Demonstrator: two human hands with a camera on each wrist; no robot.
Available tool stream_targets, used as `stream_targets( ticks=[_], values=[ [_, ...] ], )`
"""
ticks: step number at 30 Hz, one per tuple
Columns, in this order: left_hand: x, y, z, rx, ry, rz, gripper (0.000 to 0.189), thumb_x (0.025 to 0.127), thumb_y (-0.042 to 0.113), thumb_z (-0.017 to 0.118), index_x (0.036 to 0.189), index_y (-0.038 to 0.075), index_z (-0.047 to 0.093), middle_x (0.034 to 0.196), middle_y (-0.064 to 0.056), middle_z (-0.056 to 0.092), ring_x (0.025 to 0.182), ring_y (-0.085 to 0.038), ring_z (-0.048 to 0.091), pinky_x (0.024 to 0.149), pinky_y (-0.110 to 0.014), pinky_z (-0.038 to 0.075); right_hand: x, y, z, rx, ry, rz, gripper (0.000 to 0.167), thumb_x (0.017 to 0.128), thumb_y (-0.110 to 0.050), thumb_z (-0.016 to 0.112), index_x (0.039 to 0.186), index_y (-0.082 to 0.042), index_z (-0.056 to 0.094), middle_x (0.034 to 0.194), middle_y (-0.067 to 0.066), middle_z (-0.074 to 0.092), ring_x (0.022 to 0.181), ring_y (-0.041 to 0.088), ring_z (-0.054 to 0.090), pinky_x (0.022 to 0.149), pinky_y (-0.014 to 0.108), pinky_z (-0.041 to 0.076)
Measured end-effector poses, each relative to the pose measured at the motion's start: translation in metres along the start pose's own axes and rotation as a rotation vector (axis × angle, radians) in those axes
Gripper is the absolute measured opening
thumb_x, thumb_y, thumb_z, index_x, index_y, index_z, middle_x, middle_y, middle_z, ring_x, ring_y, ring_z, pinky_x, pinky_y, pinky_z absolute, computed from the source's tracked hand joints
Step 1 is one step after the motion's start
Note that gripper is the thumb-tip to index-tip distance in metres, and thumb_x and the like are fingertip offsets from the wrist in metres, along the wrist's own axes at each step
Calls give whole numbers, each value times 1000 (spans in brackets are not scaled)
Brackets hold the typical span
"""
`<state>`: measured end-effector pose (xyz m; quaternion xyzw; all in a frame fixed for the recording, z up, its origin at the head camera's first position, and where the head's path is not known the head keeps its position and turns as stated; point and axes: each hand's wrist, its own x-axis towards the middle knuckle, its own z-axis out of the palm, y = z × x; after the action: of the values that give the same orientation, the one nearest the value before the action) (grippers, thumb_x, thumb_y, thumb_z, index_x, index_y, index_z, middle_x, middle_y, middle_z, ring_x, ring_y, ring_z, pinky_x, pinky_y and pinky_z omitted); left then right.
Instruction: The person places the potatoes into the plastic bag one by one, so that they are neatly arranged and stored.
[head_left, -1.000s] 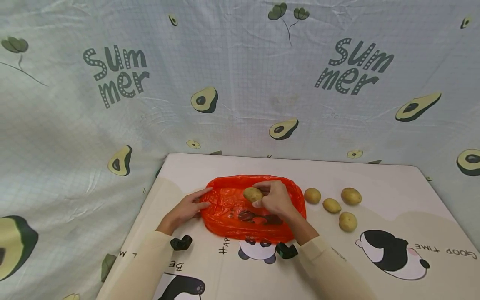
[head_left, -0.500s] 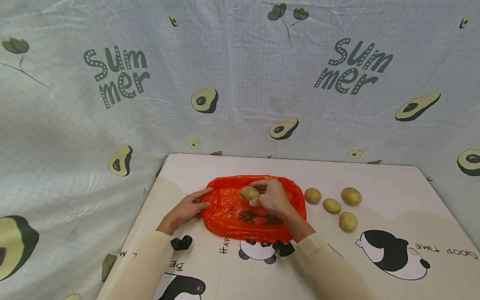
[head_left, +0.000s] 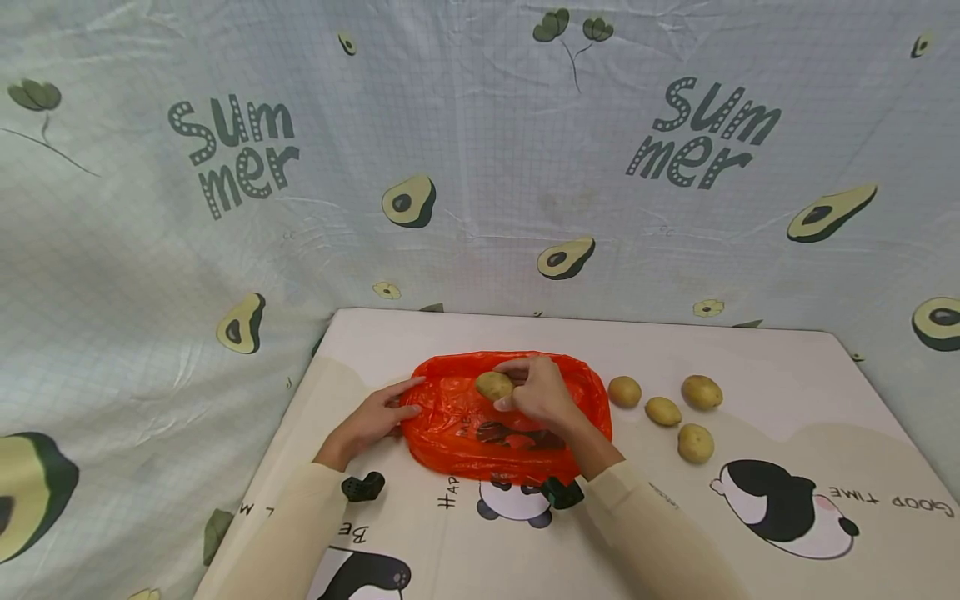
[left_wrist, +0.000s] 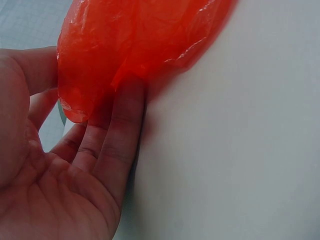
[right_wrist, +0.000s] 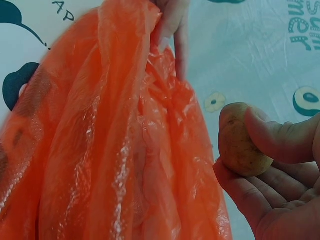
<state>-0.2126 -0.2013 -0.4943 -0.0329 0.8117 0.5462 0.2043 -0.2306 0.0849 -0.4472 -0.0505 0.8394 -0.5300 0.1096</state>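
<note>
A red plastic bag (head_left: pixel 442 454) lies spread wide on the table, its mouth facing up. At the bag's left end, my left hand (head_left: pixel 367 425) holds the rim. In the left wrist view the fingers of the left hand (left_wrist: pixel 105 150) reach under the red film, with the thumb on its other side. My right hand (head_left: pixel 543 392) grips a yellow-brown potato (head_left: pixel 494 386) over the bag's opening. The right wrist view has this potato (right_wrist: pixel 240 140) between the thumb and fingers of the right hand (right_wrist: pixel 285 175), beside the bag's crumpled wall (right_wrist: pixel 120 150).
Several loose potatoes lie right of the bag, among them a round one (head_left: pixel 624 392), a small oval one (head_left: pixel 663 411) and a pale one (head_left: pixel 696 443). The table (head_left: pixel 750 367) has panda prints. Behind it hangs a printed cloth (head_left: pixel 480 125).
My right hand has shifted slightly left over the bag, carrying the potato with it. The left hand and the loose potatoes stay where they were.
</note>
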Motion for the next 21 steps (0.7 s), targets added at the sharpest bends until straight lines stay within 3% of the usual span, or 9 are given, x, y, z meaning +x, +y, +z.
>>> stream_targets(
  ticks=[21],
  values=[
    [0, -2, -2, 22, 3, 2, 58, 104, 16, 60, 160, 21, 44, 144, -19, 55, 93, -20, 60, 76, -27, 52, 6, -5, 12, 4, -14, 6, 44, 81, 4, 81, 124, -6, 75, 121, 11, 76, 102, 27, 70, 91, 41, 62]
  ],
)
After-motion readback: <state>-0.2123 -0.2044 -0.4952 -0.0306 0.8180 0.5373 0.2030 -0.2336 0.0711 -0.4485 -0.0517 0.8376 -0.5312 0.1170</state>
